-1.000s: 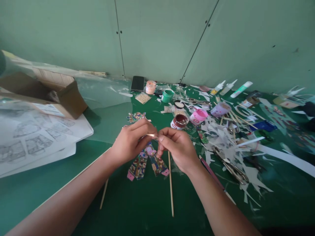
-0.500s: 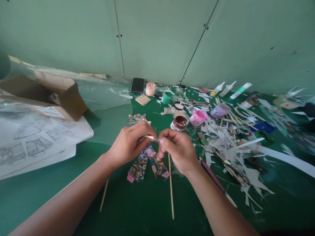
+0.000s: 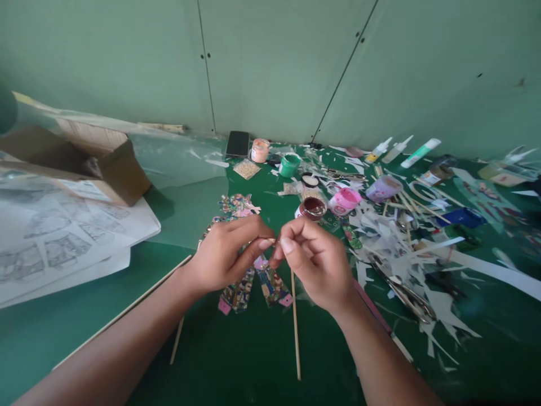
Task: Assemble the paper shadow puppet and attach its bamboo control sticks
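Green mat (image 3: 236, 361); pinched stick (image 3: 274, 241) crosswise, left-right.

Soft, even daylight, faint shadows, no glare; edges bow and blur from wide-angle distortion.

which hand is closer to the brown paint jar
Right. The right hand is just in front of the jar, apart from it; the left hand is farther, down and to its left. Both pinch a short stick.

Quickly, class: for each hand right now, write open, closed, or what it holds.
Left hand: closed, fingertips pinching a small stick piece.
Right hand: closed, pinching the same small stick piece from the other end.
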### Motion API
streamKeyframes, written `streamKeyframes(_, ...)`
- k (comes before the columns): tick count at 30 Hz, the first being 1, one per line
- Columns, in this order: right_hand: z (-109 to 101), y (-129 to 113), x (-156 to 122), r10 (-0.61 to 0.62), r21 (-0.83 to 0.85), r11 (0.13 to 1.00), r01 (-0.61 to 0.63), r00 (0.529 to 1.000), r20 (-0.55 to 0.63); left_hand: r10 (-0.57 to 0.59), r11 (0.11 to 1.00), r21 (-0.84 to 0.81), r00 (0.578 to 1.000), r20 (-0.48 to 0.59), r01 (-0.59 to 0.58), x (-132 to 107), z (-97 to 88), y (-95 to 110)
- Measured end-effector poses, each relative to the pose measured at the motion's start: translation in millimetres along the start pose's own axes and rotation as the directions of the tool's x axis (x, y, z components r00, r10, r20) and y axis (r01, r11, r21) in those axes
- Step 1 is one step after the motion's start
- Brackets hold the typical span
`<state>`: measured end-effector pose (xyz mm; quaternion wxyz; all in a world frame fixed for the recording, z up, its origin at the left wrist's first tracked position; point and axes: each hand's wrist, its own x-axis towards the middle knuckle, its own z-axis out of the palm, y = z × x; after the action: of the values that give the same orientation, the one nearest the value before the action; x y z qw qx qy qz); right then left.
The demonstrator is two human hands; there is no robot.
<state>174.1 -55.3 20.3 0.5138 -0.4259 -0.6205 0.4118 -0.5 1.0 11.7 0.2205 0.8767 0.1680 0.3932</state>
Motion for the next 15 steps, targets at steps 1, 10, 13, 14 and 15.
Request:
streamKeyframes(1,-0.4,0.2,0.2,-0.003,-0.017,1.0,0.003,1.0,0.006,-0.001,1.0,-0.003,1.0,-0.001,0.001,-0.2,0.4,-0.4)
streamKeyframes(10,-0.2,-2.0,2.0,-0.037,-0.167,0.985,0.037,0.999,0.005,0.01,0.998,0.054,1.0,0.009,-0.01,0.5,3.0,-2.0)
streamKeyframes(13,0.1,-3.1,1.9,-0.074,-0.212,0.975,0.068,0.997,-0.019,0.004,0.998,0.061,1.0,-0.013,-0.003,-0.6,5.2,-2.7)
streamKeyframes(14,0.1,-3.1,2.0,-0.088,-0.227,0.971,0.079,0.996,-0.027,0.004,0.998,0.056,1.0,-0.02,-0.003,-0.9,6.1,-2.8)
streamKeyframes(15,0.0,-2.9,2.1,-0.1,-0.238,0.967,0.09,0.994,-0.032,0.003,0.999,0.049,1.0,-0.026,-0.002,-1.0,6.9,-2.9)
